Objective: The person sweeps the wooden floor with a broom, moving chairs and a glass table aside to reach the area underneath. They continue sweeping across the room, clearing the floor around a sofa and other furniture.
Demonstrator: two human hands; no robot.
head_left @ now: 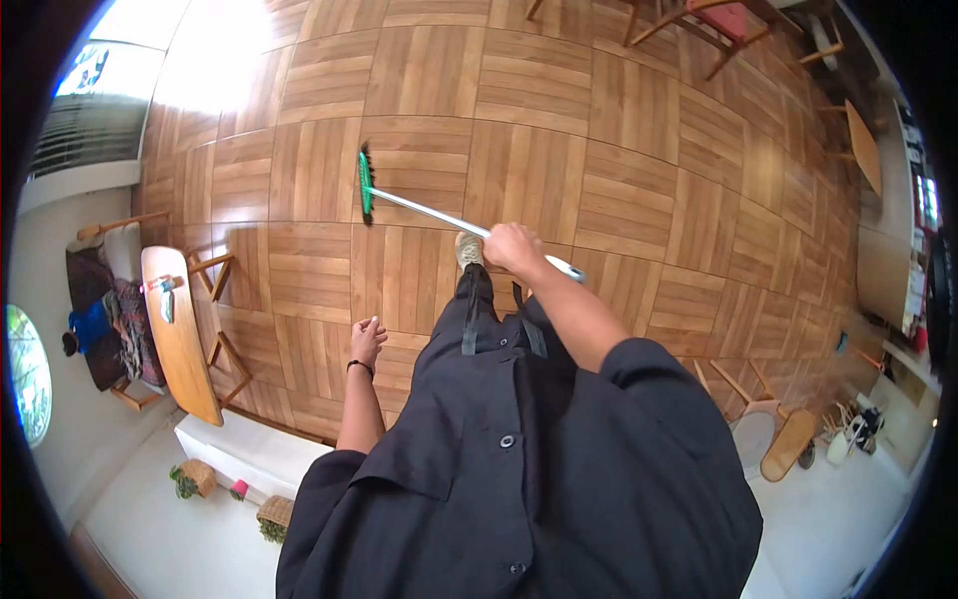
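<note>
My right hand (514, 247) is wrapped round the pale metal handle of a broom (429, 212). A white end of the handle (566, 268) sticks out past my wrist. The broom's green head (365, 186) with dark bristles rests on the wood-patterned floor, ahead and to the left of my shoe (469, 250). Low on my left side hangs my left hand (368, 339), holding nothing, its fingers loosely bent and apart. A dark band circles that wrist.
On the left stand a wooden table (185, 339) with small items and a bench with cloths (125, 329). Potted plants (196, 479) sit by a white ledge (254, 454). Chairs (709, 25) are at the upper right; stools (788, 444) stand at the lower right.
</note>
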